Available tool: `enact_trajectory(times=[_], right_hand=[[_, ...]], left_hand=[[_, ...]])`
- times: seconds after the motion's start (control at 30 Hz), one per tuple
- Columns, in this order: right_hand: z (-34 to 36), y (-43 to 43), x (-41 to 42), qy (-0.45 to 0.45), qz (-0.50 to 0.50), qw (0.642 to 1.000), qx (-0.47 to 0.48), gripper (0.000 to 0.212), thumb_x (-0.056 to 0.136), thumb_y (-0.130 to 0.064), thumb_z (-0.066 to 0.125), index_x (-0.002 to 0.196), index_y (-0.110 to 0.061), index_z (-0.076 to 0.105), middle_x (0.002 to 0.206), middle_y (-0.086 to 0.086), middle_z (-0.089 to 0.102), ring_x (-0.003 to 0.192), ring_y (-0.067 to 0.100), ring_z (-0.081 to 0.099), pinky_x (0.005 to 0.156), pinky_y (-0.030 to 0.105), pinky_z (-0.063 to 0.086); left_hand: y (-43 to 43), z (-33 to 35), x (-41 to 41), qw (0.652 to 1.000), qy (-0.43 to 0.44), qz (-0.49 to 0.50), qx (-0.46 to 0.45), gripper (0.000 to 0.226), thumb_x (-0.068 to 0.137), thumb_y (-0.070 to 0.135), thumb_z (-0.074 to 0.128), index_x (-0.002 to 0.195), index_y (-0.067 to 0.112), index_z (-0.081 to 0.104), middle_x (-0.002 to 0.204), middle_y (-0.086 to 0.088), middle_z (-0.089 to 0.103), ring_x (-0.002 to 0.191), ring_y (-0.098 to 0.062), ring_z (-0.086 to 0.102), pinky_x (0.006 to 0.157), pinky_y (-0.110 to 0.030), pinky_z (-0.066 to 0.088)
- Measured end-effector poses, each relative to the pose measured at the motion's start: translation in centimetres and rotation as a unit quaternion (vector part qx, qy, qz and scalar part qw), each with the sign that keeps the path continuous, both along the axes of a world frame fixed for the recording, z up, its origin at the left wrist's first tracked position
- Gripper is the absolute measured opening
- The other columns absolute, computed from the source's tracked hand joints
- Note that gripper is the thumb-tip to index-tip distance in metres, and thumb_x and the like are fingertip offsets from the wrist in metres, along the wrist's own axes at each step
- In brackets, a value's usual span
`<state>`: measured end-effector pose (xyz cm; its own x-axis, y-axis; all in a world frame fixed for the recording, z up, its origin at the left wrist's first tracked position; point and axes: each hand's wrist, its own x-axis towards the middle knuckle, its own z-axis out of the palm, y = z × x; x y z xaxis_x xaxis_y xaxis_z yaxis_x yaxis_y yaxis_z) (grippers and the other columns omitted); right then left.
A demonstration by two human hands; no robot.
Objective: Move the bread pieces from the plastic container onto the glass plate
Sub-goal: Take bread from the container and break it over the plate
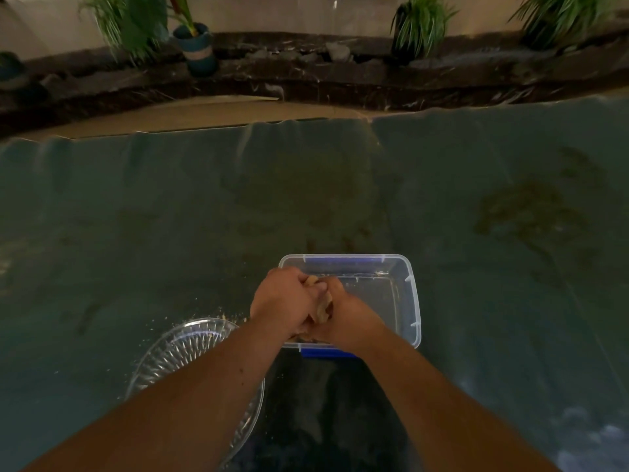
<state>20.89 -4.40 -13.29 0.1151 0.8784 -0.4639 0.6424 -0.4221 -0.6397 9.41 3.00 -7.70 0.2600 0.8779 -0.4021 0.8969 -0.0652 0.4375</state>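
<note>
A clear plastic container [405, 287] with blue clips sits on the dark green cloth, near the front edge. My left hand [284, 301] and my right hand [347, 318] are pressed together over its left half, cupped around pale bread pieces [322, 306] that show between the fingers. The right half of the container's floor holds only crumbs. A ribbed glass plate [185, 349] lies to the left of the container, partly hidden under my left forearm; no bread is visible on its exposed part.
Crumbs [163, 318] are scattered on the cloth beside the plate. A dark stone ledge [306, 76] with potted plants [199, 46] runs along the far side. The green cloth [306, 199] stretches wide beyond the container.
</note>
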Motion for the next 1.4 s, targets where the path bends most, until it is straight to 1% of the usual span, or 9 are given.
enact_trajectory(times=[0.23, 0.43, 0.63, 0.73, 0.87, 1.07, 1.2, 1.33, 1.4], right_hand=[[-0.3, -0.1, 0.7, -0.016, -0.063, 0.998, -0.012, 0.055, 0.097, -0.035, 0.063, 0.143, -0.028, 0.034, 0.098, -0.008, 0.06, 0.083, 0.01, 0.058, 0.086, 0.038, 0.05], [0.0, -0.2, 0.1, -0.119, -0.039, 0.991, -0.044, 0.035, 0.104, -0.03, 0.054, 0.136, -0.018, 0.046, 0.094, -0.004, 0.06, 0.081, 0.013, 0.057, 0.083, 0.036, 0.051], [4.1, -0.5, 0.0, -0.128, -0.067, 0.989, 0.015, 0.028, 0.105, -0.025, 0.051, 0.132, -0.018, 0.052, 0.103, -0.002, 0.06, 0.081, 0.012, 0.051, 0.086, 0.036, 0.051], [7.1, -0.8, -1.3, -0.061, -0.158, 0.983, 0.076, 0.032, 0.096, -0.022, 0.058, 0.128, -0.025, 0.052, 0.086, -0.013, 0.058, 0.068, 0.007, 0.055, 0.061, 0.023, 0.046], [9.5, 0.5, -4.7, -0.03, -0.176, 0.978, 0.104, 0.028, 0.098, -0.026, 0.055, 0.124, -0.036, 0.051, 0.081, -0.007, 0.063, 0.069, 0.009, 0.062, 0.054, 0.026, 0.043], [8.9, 1.5, -13.4, 0.075, -0.144, 0.986, 0.024, 0.041, 0.087, -0.021, 0.065, 0.126, -0.035, 0.059, 0.107, 0.0, 0.068, 0.09, 0.018, 0.067, 0.076, 0.041, 0.062], [4.0, 1.7, -18.7, 0.037, -0.065, 0.995, -0.06, 0.057, 0.096, -0.027, 0.07, 0.146, -0.015, 0.047, 0.145, 0.011, 0.053, 0.127, 0.027, 0.054, 0.111, 0.039, 0.04], [1.3, 0.5, -19.9, 0.001, -0.117, 0.988, -0.104, 0.069, 0.095, -0.027, 0.067, 0.155, -0.02, 0.032, 0.12, -0.001, 0.059, 0.1, 0.014, 0.058, 0.086, 0.033, 0.049], [1.1, -1.2, -20.5, -0.088, -0.083, 0.99, -0.073, 0.079, 0.093, -0.031, 0.067, 0.158, -0.024, 0.022, 0.135, 0.002, 0.055, 0.115, 0.021, 0.059, 0.091, 0.037, 0.051]], left_hand=[[-0.3, -0.2, -0.1, 0.996, 0.076, -0.033, 0.008, 0.051, 0.099, 0.063, 0.047, 0.106, 0.018, 0.07, 0.096, -0.005, 0.065, 0.086, -0.021, 0.062, 0.074, -0.036, 0.049], [-1.4, -1.0, -0.3, 0.991, 0.088, -0.061, 0.078, 0.026, 0.098, 0.049, 0.055, 0.085, 0.026, 0.058, 0.097, 0.001, 0.058, 0.072, -0.009, 0.049, 0.062, -0.025, 0.038], [-1.3, 2.0, -2.2, 0.99, -0.114, 0.075, 0.023, 0.023, 0.089, 0.048, 0.07, 0.08, 0.031, 0.058, 0.077, 0.006, 0.064, 0.068, -0.013, 0.061, 0.054, -0.028, 0.041], [0.1, 4.8, -5.3, 0.969, -0.197, 0.15, 0.008, 0.015, 0.083, 0.031, 0.074, 0.081, 0.025, 0.061, 0.077, 0.002, 0.066, 0.069, -0.015, 0.062, 0.054, -0.03, 0.042], [1.8, 7.4, -11.6, 0.941, -0.266, 0.21, -0.011, 0.01, 0.083, 0.021, 0.073, 0.086, 0.019, 0.063, 0.083, -0.004, 0.067, 0.076, -0.023, 0.065, 0.063, -0.04, 0.054], [1.4, 5.5, -22.4, 0.952, -0.199, 0.22, -0.078, 0.02, 0.082, 0.026, 0.074, 0.097, 0.013, 0.068, 0.096, -0.015, 0.072, 0.09, -0.034, 0.068, 0.082, -0.05, 0.055], [0.6, 1.4, -26.4, 0.944, -0.185, 0.236, -0.138, 0.02, 0.084, 0.02, 0.071, 0.103, 0.013, 0.067, 0.102, -0.017, 0.072, 0.093, -0.035, 0.069, 0.086, -0.053, 0.059], [0.6, -2.4, -28.5, 0.97, -0.113, 0.175, -0.126, 0.045, 0.086, 0.024, 0.073, 0.127, 0.016, 0.056, 0.121, -0.007, 0.063, 0.103, -0.028, 0.063, 0.091, -0.048, 0.056], [0.0, -3.4, -29.7, 0.998, 0.014, 0.057, -0.014, 0.065, 0.084, 0.033, 0.076, 0.14, 0.02, 0.046, 0.135, -0.008, 0.052, 0.116, -0.029, 0.054, 0.094, -0.048, 0.052]])
